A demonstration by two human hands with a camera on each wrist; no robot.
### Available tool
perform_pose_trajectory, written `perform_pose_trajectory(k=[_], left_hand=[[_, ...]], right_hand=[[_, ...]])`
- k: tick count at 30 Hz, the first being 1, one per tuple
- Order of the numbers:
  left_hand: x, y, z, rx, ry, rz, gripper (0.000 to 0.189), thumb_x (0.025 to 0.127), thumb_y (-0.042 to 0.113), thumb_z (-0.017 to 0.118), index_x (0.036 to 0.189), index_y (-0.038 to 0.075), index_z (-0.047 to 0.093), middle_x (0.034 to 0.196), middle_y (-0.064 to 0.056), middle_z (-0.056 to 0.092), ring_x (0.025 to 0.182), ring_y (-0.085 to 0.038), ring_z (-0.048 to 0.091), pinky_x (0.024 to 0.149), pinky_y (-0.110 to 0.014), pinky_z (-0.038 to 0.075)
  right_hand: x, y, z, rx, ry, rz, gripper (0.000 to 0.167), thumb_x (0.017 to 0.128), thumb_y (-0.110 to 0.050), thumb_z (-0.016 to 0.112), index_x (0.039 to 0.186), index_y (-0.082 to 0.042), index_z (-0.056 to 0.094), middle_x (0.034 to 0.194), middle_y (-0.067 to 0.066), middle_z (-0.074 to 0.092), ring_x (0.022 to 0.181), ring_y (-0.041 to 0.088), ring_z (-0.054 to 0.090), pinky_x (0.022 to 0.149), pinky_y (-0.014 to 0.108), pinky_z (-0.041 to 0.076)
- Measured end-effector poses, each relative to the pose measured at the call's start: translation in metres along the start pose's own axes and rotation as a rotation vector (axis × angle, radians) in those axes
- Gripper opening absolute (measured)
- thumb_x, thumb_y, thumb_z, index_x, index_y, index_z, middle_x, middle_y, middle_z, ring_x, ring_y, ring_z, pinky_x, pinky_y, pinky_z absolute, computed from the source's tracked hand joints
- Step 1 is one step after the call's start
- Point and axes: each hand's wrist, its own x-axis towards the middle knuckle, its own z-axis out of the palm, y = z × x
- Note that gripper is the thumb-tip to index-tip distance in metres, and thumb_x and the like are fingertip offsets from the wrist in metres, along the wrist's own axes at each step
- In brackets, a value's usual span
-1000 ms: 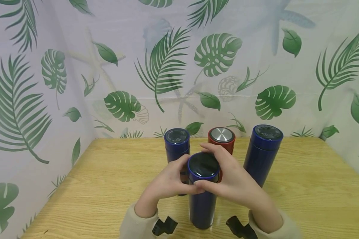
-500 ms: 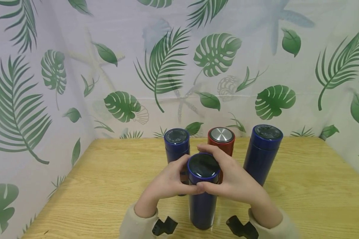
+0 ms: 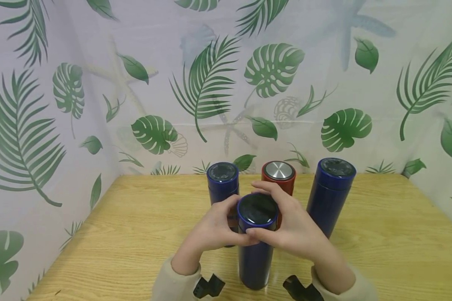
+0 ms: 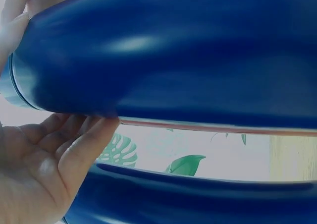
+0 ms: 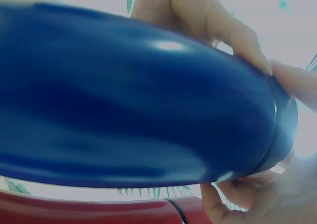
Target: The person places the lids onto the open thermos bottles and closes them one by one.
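A dark blue thermos flask [image 3: 255, 261] with a glossy black lid top [image 3: 258, 209] stands upright near the table's front. My left hand [image 3: 214, 225] grips its upper part from the left, thumb across the front. From the right, my right hand [image 3: 295, 225] holds it around the lid, its thumb meeting the left thumb. In the left wrist view the left hand [image 4: 44, 169] has its fingers against the blue flask [image 4: 173, 60]. The right wrist view shows the right hand [image 5: 267, 194] by the lid end of the same flask [image 5: 124, 95].
Behind the hands stand a second blue flask [image 3: 223, 184] at left, a red flask [image 3: 278, 175] with a silver lid in the middle, and a taller-looking blue flask [image 3: 331, 192] at right. Wooden table [image 3: 135, 234] surrounds them. A leaf-patterned cloth [image 3: 226, 83] hangs behind.
Both hands stay on the blue flask throughout. The right thumb and fingers shift slightly around the lid; the other flasks stay in place.
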Motion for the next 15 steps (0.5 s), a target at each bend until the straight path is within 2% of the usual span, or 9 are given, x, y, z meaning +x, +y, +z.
perform_pose_trajectory(k=[4,11,15], left_hand=[[0.0002,0.0005,0.0011,0.007,0.02,-0.004,0.055,0.067,0.004,0.074,0.116,0.002,0.048,0.104,-0.014,0.057,0.094,-0.024,0.058,0.074,-0.027,0.05],[-0.0002,0.0038,0.0059,0.054,0.081,-0.028,0.054,0.063,0.005,0.077,0.11,0.003,0.052,0.098,-0.008,0.06,0.085,-0.011,0.059,0.069,-0.029,0.051],[-0.0006,0.005,0.0077,0.103,0.104,-0.035,0.053,0.061,0.006,0.078,0.107,0.003,0.053,0.093,-0.006,0.062,0.08,-0.008,0.059,0.065,-0.028,0.051]], right_hand=[[-0.0008,-0.0049,0.0009,-0.032,0.027,0.031,0.072,0.066,-0.017,0.079,0.126,-0.011,0.039,0.111,0.003,0.055,0.094,0.014,0.055,0.076,0.033,0.046],[-0.002,-0.0088,0.0009,-0.05,0.054,0.061,0.072,0.065,-0.018,0.08,0.125,-0.011,0.041,0.111,0.003,0.055,0.093,0.014,0.056,0.074,0.032,0.047],[-0.0025,-0.0096,0.0019,-0.085,0.08,0.076,0.071,0.064,-0.019,0.08,0.123,-0.011,0.043,0.109,0.003,0.055,0.092,0.013,0.055,0.073,0.033,0.047]])
